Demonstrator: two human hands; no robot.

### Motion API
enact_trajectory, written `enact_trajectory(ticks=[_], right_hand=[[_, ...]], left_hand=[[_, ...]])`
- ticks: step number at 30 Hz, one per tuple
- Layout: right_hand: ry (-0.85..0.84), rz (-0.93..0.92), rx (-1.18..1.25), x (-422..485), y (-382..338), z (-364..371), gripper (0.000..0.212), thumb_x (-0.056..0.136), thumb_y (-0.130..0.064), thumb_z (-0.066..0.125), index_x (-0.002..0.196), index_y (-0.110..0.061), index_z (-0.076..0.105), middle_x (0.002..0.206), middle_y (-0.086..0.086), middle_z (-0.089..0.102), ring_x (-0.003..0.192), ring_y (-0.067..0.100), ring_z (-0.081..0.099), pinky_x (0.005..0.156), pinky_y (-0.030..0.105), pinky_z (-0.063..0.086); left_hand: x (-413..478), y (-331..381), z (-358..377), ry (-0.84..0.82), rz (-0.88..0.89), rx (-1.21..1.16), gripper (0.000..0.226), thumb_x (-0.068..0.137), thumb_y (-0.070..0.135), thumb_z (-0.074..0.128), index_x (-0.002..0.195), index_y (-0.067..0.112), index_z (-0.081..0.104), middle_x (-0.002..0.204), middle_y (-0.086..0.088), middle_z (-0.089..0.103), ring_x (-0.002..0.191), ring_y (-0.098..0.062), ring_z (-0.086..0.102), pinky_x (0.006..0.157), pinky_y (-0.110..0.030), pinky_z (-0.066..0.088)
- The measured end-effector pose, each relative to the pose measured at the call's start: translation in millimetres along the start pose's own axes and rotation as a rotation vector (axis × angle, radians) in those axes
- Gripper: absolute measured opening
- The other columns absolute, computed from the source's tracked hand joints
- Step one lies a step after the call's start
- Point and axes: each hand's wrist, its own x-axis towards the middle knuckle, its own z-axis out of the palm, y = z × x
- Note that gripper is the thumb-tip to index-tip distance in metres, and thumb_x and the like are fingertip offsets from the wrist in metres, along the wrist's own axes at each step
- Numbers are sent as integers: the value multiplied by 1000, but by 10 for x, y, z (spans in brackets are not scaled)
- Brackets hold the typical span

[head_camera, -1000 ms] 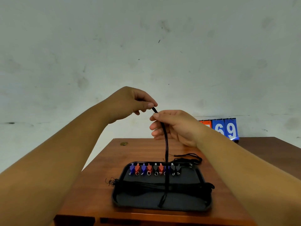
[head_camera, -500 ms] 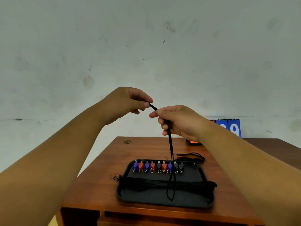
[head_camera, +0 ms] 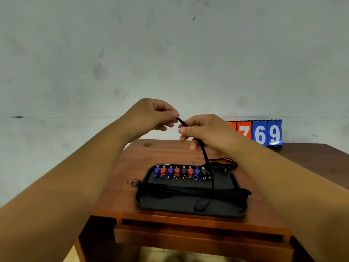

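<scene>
A black cord [head_camera: 204, 156] runs up from the dark tray [head_camera: 170, 205] to both hands, held above the table. My left hand [head_camera: 149, 118] pinches the cord's top end between thumb and fingers. Just to its right and slightly lower, my right hand [head_camera: 204, 133] grips the same cord, which passes through its curled fingers and hangs down to a loop on the tray. A row of blue, red and black whistles [head_camera: 179, 172] with metal rings lines the tray's far edge. A bundle of black cords [head_camera: 188, 190] lies across the tray's middle.
The tray sits on a brown wooden table [head_camera: 132, 163] against a pale wall. A flip scoreboard [head_camera: 260, 133] showing 7, 6, 9 stands at the back right. A small coin-like disc [head_camera: 147, 145] lies near the table's far left corner. More loose black cord [head_camera: 226, 163] lies behind the tray.
Both hands have stayed on the cord; the right hand slid closer to the left and turned. The view shifted, the scoreboard is uncovered, and the cord's hanging loop now rests lower on the tray.
</scene>
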Motion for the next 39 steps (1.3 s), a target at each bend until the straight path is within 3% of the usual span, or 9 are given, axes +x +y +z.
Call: enact_trajectory(ticks=[3, 10, 13, 18, 24, 29, 32, 35, 39], right_hand=[[44, -8, -51, 25, 37, 27, 13, 102, -28, 75, 112, -20, 79, 93, -1, 84, 63, 15, 71, 70, 30, 61], [22, 15, -147, 13, 206, 47, 21, 110, -36, 61, 112, -26, 79, 91, -4, 84, 63, 10, 68, 58, 14, 53], [-28, 52, -167, -18, 332, 24, 29, 114, -34, 52, 111, -25, 80, 83, -2, 79, 64, 11, 63, 58, 15, 53], [-85, 90, -228, -37, 569, -32, 34, 116, -33, 48, 106, -25, 79, 70, -5, 60, 57, 10, 54, 71, 32, 58], [-46, 161, -194, -138, 816, -126, 35, 116, -35, 48, 106, -24, 80, 67, -5, 53, 57, 11, 47, 58, 27, 51], [-57, 270, -86, -278, 1076, -274, 36, 114, -38, 51, 107, -25, 84, 67, -4, 49, 59, 13, 42, 57, 29, 41], [-69, 262, -235, -411, 1192, -357, 33, 113, -40, 51, 108, -35, 82, 68, -5, 50, 55, 8, 41, 53, 24, 38], [-52, 221, -428, -532, 1328, -395, 26, 111, -45, 54, 111, -43, 80, 67, -10, 60, 49, 1, 52, 57, 18, 39], [53, 215, -505, -635, 1492, -400, 21, 107, -44, 62, 121, -41, 78, 78, -13, 70, 69, 0, 64, 66, 18, 43]], left_hand=[[29, -54, 38, -2, -6, 21, 14, 100, 23, 77, 105, 12, 83, 97, -5, 83, 86, -11, 77, 82, -28, 63], [50, -293, 83, -7, -65, -52, 16, 98, 25, 79, 106, 12, 84, 100, -5, 83, 87, -12, 76, 83, -30, 63], [37, -425, 100, -7, -89, -66, 17, 98, 24, 80, 107, 11, 84, 100, -6, 83, 87, -11, 76, 83, -32, 63], [10, -681, 85, 40, -150, -110, 14, 99, 17, 77, 108, 8, 82, 98, -7, 83, 87, -13, 75, 91, -39, 63], [-96, -1043, 62, 89, -222, -188, 15, 98, 13, 78, 112, 7, 81, 101, -11, 83, 93, -17, 76, 83, -31, 62], [-263, -1403, -38, 153, -268, 5, 11, 102, 14, 74, 109, 18, 81, 98, 1, 84, 92, -10, 77, 82, -28, 63], [-397, -1650, -59, 125, -249, 216, 14, 104, 19, 71, 107, 29, 80, 92, 14, 81, 86, -5, 73, 83, -28, 58], [-515, -1842, -12, 101, -226, 334, 15, 104, 22, 70, 102, 34, 79, 93, 14, 80, 91, -6, 69, 84, -28, 51], [-630, -1973, 82, 133, -220, 377, 16, 105, 22, 68, 101, 34, 78, 99, 13, 77, 97, -10, 67, 81, -28, 49]])
